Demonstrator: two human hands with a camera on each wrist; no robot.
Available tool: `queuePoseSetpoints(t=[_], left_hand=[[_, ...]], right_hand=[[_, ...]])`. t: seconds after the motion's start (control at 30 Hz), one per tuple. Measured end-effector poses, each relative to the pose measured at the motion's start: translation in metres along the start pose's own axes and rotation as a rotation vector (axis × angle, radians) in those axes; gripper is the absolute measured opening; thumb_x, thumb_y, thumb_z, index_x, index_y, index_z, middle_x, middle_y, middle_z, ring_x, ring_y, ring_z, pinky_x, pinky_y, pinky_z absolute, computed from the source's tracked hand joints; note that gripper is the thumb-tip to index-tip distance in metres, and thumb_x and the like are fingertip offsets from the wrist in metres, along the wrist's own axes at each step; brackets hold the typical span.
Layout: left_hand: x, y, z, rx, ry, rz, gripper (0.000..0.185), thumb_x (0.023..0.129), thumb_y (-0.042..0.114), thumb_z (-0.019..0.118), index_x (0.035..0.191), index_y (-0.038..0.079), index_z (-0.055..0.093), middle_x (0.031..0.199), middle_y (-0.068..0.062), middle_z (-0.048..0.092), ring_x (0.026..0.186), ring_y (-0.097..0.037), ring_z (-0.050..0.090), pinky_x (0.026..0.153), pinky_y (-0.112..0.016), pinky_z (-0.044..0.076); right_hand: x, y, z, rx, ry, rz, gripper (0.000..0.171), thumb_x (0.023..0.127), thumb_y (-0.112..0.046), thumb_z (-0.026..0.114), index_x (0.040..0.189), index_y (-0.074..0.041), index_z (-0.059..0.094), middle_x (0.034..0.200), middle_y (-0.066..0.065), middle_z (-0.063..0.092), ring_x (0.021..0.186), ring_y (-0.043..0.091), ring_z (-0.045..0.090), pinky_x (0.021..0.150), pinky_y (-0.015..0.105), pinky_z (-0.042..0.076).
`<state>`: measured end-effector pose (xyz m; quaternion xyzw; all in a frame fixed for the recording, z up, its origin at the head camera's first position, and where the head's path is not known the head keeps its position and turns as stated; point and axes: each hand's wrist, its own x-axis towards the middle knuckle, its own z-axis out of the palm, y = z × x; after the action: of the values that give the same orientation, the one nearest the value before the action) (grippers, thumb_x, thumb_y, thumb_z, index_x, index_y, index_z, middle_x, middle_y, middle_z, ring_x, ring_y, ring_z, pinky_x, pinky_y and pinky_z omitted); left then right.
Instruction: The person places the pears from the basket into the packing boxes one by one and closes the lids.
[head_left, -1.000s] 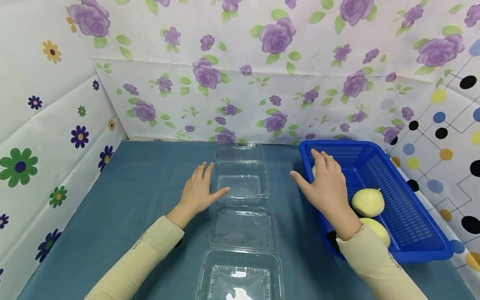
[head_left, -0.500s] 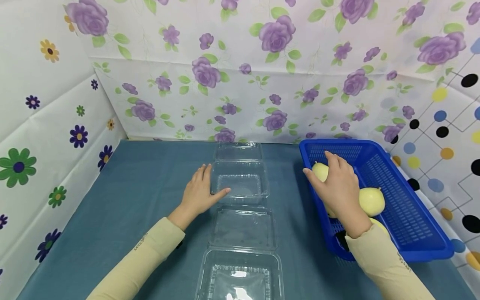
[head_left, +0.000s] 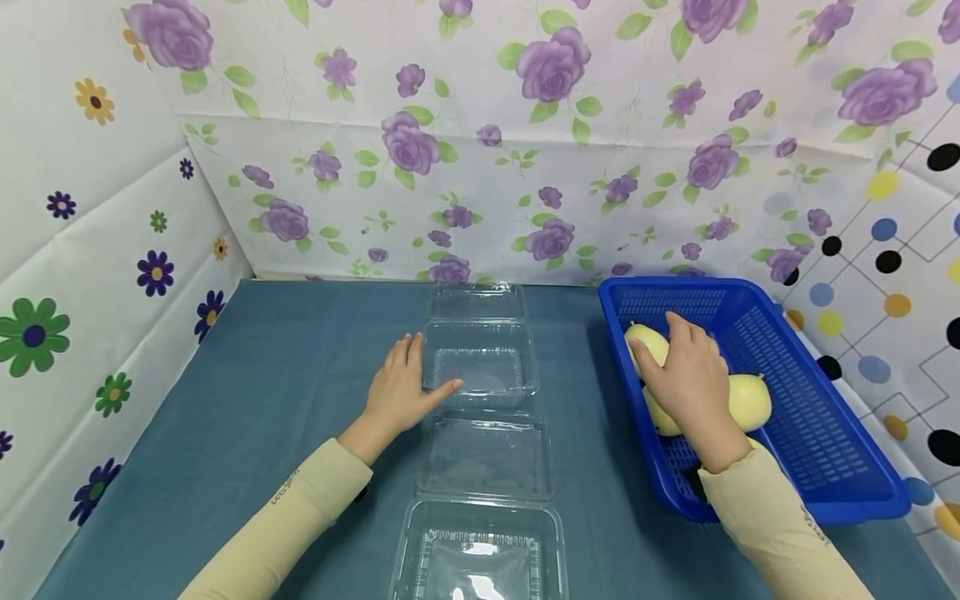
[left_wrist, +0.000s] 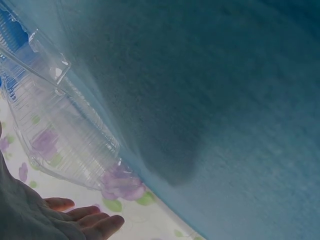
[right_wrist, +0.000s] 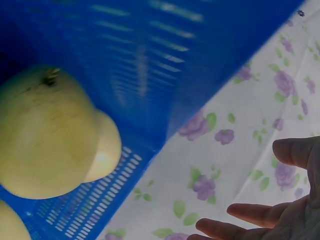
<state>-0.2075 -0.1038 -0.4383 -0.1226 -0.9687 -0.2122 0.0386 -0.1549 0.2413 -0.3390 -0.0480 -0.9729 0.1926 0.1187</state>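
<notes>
Right hand [head_left: 686,375] lies in the basket [head_left: 825,467], fingers spread over a pear [head_left: 647,342], while left hand [head_left: 397,387] rests open-fingered against the clear box [head_left: 480,367].

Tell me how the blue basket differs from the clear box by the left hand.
The basket is opaque blue mesh; the box is see-through plastic. The basket holds pale yellow fruit; the box holds nothing. The right hand reaches into the basket; the left hand touches the box's side. Both sit on the blue cloth.
</notes>
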Motion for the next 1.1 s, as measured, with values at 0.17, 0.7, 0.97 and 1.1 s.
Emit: queuePoseSetpoints(t=[0.17, 0.7, 0.97, 1.1], left_hand=[[0.0, -0.001, 0.003, 0.013, 0.007, -0.005, 0.099, 0.085, 0.063, 0.057, 0.149, -0.004, 0.021, 0.151, -0.028, 0.025, 0.139, -0.043, 0.026, 0.104, -0.058, 0.036], [-0.002, -0.005, 0.004, 0.016, -0.007, -0.028, 0.1, 0.085, 0.064, 0.056, 0.149, -0.004, 0.021, 0.151, -0.028, 0.025, 0.139, -0.043, 0.025, 0.105, -0.057, 0.035], [-0.003, -0.007, 0.007, 0.0, -0.02, -0.013, 0.097, 0.087, 0.063, 0.055, 0.15, -0.002, 0.02, 0.153, -0.026, 0.021, 0.141, -0.042, 0.022, 0.104, -0.058, 0.036], [-0.005, -0.008, 0.008, -0.004, -0.016, 0.002, 0.096, 0.087, 0.062, 0.055, 0.15, -0.002, 0.021, 0.154, -0.026, 0.02, 0.141, -0.042, 0.022, 0.104, -0.058, 0.036]], right_hand=[[0.0, 0.005, 0.004, -0.023, -0.022, 0.012, 0.069, 0.097, -0.042, 0.048, 0.141, 0.01, 0.035, 0.137, 0.037, 0.038, 0.122, 0.056, 0.035, 0.097, 0.069, 0.029], [0.006, 0.031, 0.015, -0.043, -0.161, 0.072, 0.078, 0.093, -0.045, 0.055, 0.14, 0.013, 0.032, 0.132, 0.043, 0.037, 0.115, 0.06, 0.038, 0.088, 0.069, 0.037], [0.014, 0.047, 0.012, -0.003, -0.379, 0.162, 0.096, 0.092, -0.059, 0.048, 0.144, 0.015, 0.017, 0.137, 0.047, 0.024, 0.121, 0.063, 0.027, 0.093, 0.069, 0.033], [0.016, 0.051, 0.012, -0.011, -0.421, 0.19, 0.102, 0.089, -0.061, 0.05, 0.144, 0.016, 0.013, 0.137, 0.048, 0.022, 0.121, 0.063, 0.026, 0.093, 0.069, 0.034]])
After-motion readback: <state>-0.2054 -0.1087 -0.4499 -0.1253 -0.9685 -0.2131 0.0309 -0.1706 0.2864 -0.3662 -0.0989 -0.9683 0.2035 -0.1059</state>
